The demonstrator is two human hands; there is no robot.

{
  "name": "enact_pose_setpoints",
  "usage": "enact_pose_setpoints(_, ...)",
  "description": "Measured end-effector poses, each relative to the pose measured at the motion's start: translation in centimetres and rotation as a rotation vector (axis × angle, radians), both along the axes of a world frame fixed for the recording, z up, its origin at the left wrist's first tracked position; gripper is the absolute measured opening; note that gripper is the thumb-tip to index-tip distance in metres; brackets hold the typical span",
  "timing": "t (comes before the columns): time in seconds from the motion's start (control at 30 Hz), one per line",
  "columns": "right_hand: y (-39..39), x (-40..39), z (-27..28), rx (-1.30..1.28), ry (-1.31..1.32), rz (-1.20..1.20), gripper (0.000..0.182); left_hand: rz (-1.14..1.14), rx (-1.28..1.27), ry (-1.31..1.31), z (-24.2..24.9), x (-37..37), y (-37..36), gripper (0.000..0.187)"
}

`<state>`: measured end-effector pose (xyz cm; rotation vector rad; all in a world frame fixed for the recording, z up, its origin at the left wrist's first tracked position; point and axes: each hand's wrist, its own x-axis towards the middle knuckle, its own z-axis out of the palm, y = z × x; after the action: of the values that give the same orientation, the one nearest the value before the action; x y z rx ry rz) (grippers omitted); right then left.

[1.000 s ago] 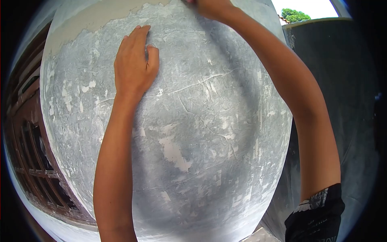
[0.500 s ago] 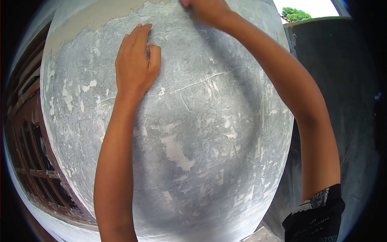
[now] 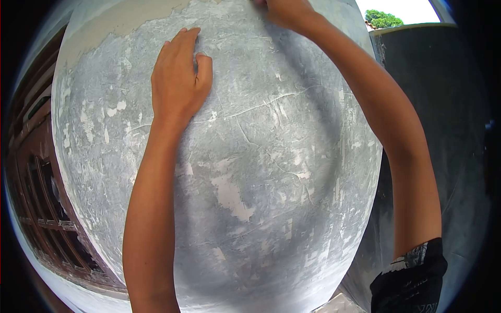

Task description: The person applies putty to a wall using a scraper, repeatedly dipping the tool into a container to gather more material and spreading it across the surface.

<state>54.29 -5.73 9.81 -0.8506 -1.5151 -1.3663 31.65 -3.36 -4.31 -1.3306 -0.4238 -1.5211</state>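
Observation:
A grey wall (image 3: 271, 135) with a rough, patchy surface fills the middle of the head view. Pale scraped spots and a few fine cracks mark it. My left hand (image 3: 179, 78) rests against its upper part, fingers stretched out and thumb slightly apart, holding nothing. At the top edge, my right hand (image 3: 290, 14) is closed and partly cut off by the frame. A small dark, blurred bit shows beside its fingers, but what it grips cannot be made out. A beige layer (image 3: 120, 26) covers the wall's upper left, its ragged lower border just above my left hand.
On the left is a dark brown wooden window or door frame (image 3: 49, 208) with openwork panels. A dark wall (image 3: 438, 104) stands to the right, with a green tree (image 3: 383, 19) and bright sky beyond it.
My right hand has shifted a little to the right along the top of the wall. My left hand stays in nearly the same spot.

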Motion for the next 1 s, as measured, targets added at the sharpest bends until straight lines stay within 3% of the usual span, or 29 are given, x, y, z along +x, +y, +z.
enact_pose_setpoints(0.13, -3.2, -1.9, -7.2, -0.067, -0.229, 0.240, 0.018, -0.017, -0.025, -0.015, 0.0, 0.2, -0.3, 0.045)
enact_pose_setpoints(0.2, -2.9, -1.6, -5.1, -0.087, -0.123, 0.277, 0.023, -0.022, -0.025, -0.014, -0.1, 0.2, -0.1, 0.045)
enact_pose_setpoints(0.27, -2.0, -0.7, -0.5, 0.150, 0.058, 0.306, 0.026, -0.021, -0.016, -0.012, 0.0, 0.2, -0.1, 0.045)
enact_pose_setpoints(0.33, -1.6, 0.5, 2.4, 0.148, 0.123, 0.301, 0.028, -0.020, -0.013, -0.006, -0.1, 0.0, 0.0, 0.046)
enact_pose_setpoints(0.4, -1.1, 1.2, 2.7, 0.127, 0.122, 0.038, 0.027, -0.014, -0.013, -0.004, 0.0, 0.0, -0.2, 0.045)
enact_pose_setpoints(0.43, -0.4, 1.0, 2.7, 0.007, 0.122, 0.056, 0.026, -0.015, -0.017, -0.007, -0.1, 0.1, -0.2, 0.045)
enact_pose_setpoints(0.47, 0.6, 1.4, 1.9, 0.064, -0.059, 0.041, 0.026, -0.016, -0.017, -0.006, -0.1, 0.0, -0.2, 0.045)
enact_pose_setpoints(0.63, -3.3, -1.4, -8.1, -0.038, -0.113, 0.058, 0.016, -0.008, -0.013, 0.000, 0.0, 0.0, -0.2, 0.044)
enact_pose_setpoints(0.73, -2.7, -0.8, -4.4, 0.000, -0.018, 0.223, 0.018, -0.022, -0.038, -0.011, -0.1, 0.2, -0.5, 0.045)
enact_pose_setpoints(0.77, -2.1, -0.3, -2.3, 0.052, 0.031, 0.121, 0.022, -0.021, -0.039, -0.010, -0.1, 0.2, -0.3, 0.045)
enact_pose_setpoints(0.8, -2.3, -0.4, -1.4, 0.108, 0.077, 0.333, 0.023, -0.005, -0.016, -0.005, -0.1, 0.1, -0.1, 0.045)
enact_pose_setpoints(0.87, 0.1, 1.1, 2.7, 0.132, 0.147, 0.189, 0.014, 0.017, 0.005, 0.001, 0.0, 0.0, 0.0, 0.045)
enact_pose_setpoints(0.9, 0.8, 1.4, 2.5, 0.133, 0.148, 0.193, 0.014, 0.004, -0.008, -0.003, 0.0, 0.0, -0.1, 0.045)
enact_pose_setpoints(0.97, 2.2, 1.8, 2.2, 0.115, -0.092, 0.139, 0.008, -0.009, -0.028, -0.007, -0.1, 0.0, -0.2, 0.045)
enact_pose_setpoints(1.0, 1.0, 0.8, 0.1, -0.016, -0.060, 0.120, 0.006, -0.007, -0.026, -0.004, -0.1, 0.0, -0.2, 0.045)
